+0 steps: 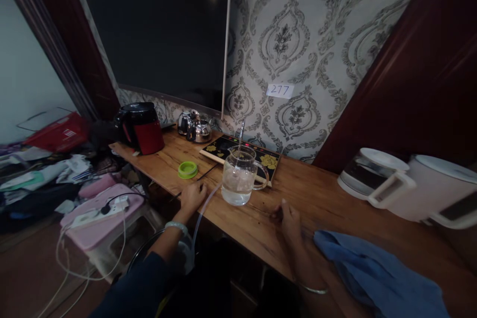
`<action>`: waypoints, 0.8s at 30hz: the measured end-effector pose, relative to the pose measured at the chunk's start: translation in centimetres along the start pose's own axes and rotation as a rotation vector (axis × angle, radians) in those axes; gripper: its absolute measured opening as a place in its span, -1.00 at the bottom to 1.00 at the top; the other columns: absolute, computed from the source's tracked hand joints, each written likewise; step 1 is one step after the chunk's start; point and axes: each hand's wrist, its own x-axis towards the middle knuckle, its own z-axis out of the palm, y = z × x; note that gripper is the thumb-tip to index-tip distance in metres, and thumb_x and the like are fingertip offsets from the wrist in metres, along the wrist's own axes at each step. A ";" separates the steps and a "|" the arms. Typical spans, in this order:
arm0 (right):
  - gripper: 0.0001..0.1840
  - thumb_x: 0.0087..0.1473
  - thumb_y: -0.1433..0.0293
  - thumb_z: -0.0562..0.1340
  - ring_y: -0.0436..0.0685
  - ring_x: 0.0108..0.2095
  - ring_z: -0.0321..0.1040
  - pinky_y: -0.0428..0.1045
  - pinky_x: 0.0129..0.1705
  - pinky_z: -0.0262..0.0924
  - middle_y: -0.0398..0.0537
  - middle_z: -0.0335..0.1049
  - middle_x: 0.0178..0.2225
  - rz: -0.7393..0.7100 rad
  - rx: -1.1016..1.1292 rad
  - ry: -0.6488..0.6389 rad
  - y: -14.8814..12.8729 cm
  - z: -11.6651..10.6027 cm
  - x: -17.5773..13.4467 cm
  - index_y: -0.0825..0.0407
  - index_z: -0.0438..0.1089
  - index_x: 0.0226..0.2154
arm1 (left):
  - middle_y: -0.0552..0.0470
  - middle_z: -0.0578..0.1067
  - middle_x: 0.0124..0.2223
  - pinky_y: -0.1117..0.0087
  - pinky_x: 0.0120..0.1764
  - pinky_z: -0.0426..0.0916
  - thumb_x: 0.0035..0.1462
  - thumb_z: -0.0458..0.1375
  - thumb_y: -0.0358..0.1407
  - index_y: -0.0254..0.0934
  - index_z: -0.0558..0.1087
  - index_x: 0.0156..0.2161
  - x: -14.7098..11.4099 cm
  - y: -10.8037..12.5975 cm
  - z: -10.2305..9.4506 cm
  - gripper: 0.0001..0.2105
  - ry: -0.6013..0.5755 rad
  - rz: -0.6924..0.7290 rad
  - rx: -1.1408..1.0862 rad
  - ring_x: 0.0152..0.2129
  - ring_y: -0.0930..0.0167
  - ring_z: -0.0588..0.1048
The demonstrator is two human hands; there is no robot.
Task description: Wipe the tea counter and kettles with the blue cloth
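Observation:
A clear glass pitcher [238,186] with water in it stands on the wooden table between my hands, its handle to the right. A shiny thin spout or stream [242,131] rises above its mouth; I cannot tell which. My left hand [193,198] rests at the table's front edge, fingers curled in, apart from the pitcher. Beside it a clear tube [203,208] hangs over the edge. My right hand [288,218] lies on the table right of the pitcher, fingers loosely curled with nothing visible in them. Behind the pitcher sits a black tea stove [269,160] with gold flowers.
A green ring-shaped lid [187,170], two metal kettles [201,131] and a red-black appliance [148,129] stand to the left. White-handled jugs [376,174] and a blue cloth [380,271] are at right. A pink stool [95,226] bears a power strip.

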 end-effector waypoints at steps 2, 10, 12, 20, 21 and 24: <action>-0.30 -0.11 -0.30 0.13 0.07 -0.67 0.26 -0.03 -0.58 0.11 -0.12 0.30 -0.74 0.008 0.002 -0.006 -0.1 0.0 -0.1 0.01 0.32 -0.66 | -0.08 0.59 -0.26 0.41 -0.37 0.11 0.27 -0.09 -0.23 -0.28 0.52 -0.28 0.0 -0.1 0.1 -0.66 0.001 0.005 0.003 -0.34 0.35 0.49; -0.29 -0.14 -0.31 0.14 0.06 -0.70 0.23 -0.04 -0.61 0.09 -0.12 0.28 -0.76 0.016 0.035 0.011 -0.5 0.2 -0.2 0.01 0.30 -0.69 | -0.08 0.59 -0.24 0.39 -0.36 0.11 0.25 -0.08 -0.26 -0.28 0.51 -0.28 0.1 -0.1 0.1 -0.69 -0.004 0.006 -0.034 -0.33 0.35 0.50; -0.28 -0.15 -0.32 0.15 0.06 -0.69 0.23 -0.04 -0.60 0.09 -0.11 0.28 -0.75 0.011 0.024 0.000 -0.4 0.2 -0.1 0.01 0.31 -0.68 | -0.07 0.59 -0.27 0.40 -0.37 0.10 0.25 -0.08 -0.25 -0.28 0.51 -0.30 0.1 -0.1 0.1 -0.69 -0.005 0.000 -0.021 -0.35 0.36 0.49; -0.31 -0.13 -0.28 0.17 0.05 -0.67 0.25 -0.05 -0.59 0.09 -0.14 0.28 -0.73 0.021 0.067 0.026 -0.3 0.4 -0.2 0.02 0.31 -0.67 | -0.08 0.58 -0.29 0.40 -0.39 0.08 0.27 -0.09 -0.24 -0.28 0.51 -0.31 0.2 -0.2 0.3 -0.67 -0.004 0.011 0.016 -0.37 0.36 0.48; -0.31 -0.13 -0.28 0.17 0.05 -0.68 0.24 -0.05 -0.59 0.09 -0.14 0.28 -0.74 0.021 0.064 0.018 -0.3 0.3 -0.1 0.02 0.31 -0.67 | -0.08 0.58 -0.28 0.40 -0.38 0.08 0.27 -0.09 -0.24 -0.28 0.51 -0.31 0.2 -0.2 0.3 -0.67 -0.003 0.012 0.015 -0.37 0.36 0.48; -0.31 -0.14 -0.28 0.17 0.06 -0.68 0.25 -0.05 -0.59 0.09 -0.14 0.28 -0.74 0.024 0.052 0.002 -0.2 0.2 0.0 0.03 0.32 -0.67 | -0.07 0.58 -0.27 0.41 -0.37 0.11 0.27 -0.09 -0.23 -0.28 0.52 -0.30 0.1 -0.2 0.2 -0.67 -0.007 0.016 0.007 -0.35 0.36 0.49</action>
